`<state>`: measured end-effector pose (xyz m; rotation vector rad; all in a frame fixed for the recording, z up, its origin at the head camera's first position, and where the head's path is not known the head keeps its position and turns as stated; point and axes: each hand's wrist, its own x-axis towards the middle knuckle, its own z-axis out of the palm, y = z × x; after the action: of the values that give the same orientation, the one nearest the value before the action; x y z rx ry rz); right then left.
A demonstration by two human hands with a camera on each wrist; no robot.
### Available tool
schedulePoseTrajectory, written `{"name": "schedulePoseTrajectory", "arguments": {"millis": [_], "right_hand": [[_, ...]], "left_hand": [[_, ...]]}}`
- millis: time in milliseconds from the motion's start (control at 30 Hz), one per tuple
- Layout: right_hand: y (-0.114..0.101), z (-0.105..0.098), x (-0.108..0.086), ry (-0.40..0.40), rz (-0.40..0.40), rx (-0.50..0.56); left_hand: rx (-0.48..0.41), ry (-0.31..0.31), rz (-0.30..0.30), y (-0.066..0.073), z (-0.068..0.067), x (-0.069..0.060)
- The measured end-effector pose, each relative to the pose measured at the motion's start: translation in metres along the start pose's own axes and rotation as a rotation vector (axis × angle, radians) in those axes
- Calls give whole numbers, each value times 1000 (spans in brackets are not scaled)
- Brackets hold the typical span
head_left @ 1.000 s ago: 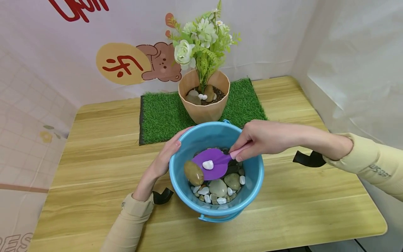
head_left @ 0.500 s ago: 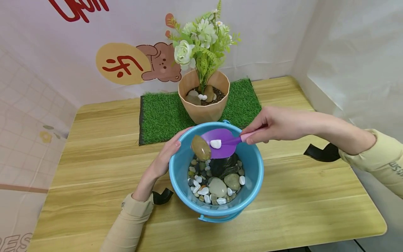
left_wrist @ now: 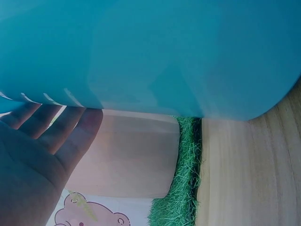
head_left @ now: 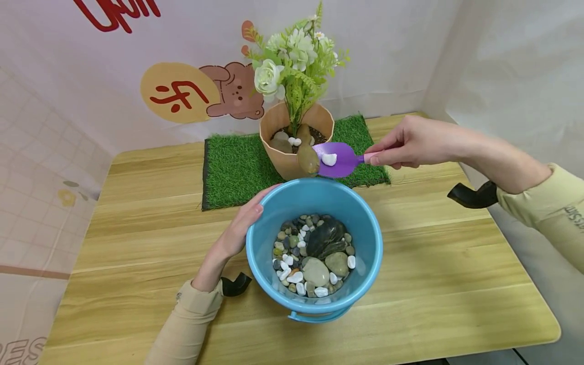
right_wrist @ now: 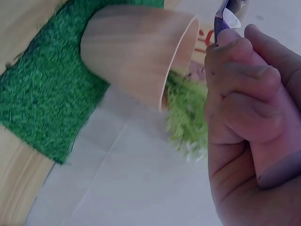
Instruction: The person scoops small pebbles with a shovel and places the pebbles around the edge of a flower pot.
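Right hand point(head_left: 410, 144): fingers curled round the pink handle point(right_wrist: 273, 117) of a purple scoop point(head_left: 349, 163), thumb along it. Scoop's long axis runs leftward from these fingers; white pebble point(head_left: 329, 159) mid-blade, large brown stone point(head_left: 308, 159) at the far tip, well out from the fingers, seemingly lengthwise across the blade, though its upper end blends with a stone in the pot. Pot point(head_left: 284, 165) is left of the right fingers, past the blade; tip overlaps its near rim in head view, height gap unclear. Left hand point(head_left: 242, 223): fingers straight, slightly spread, resting against blue bucket point(head_left: 365, 243). Pot lies just beyond those fingertips, nearer than to the right hand, but the right alone holds the scoop.
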<state>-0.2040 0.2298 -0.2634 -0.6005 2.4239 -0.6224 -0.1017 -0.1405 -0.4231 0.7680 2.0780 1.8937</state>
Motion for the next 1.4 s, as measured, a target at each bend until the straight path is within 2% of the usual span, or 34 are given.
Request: {"name": "schedulePoseTrajectory", "arguments": {"millis": [200,467,733,967,1133,1400], "right_hand": [[9,-16,16,33,54,-23],[14,-33,43,24,67,-77],[10,-46,63,-21,57,-151],[12,-58,78,-53,-15,-242],[9,-65,82,-10,-70,-343],[0,-71,81,112,-133,-535]], "left_hand": [[-12,-5,-7,2,0,0],[-7,-6,-1,-1,-1,1],[-9,-4,-2,-2,-1,0],[-6,-8,4,-1,0,1],[-11,-1,3,0,1,2],[-10,4,0,1,2,2]]}}
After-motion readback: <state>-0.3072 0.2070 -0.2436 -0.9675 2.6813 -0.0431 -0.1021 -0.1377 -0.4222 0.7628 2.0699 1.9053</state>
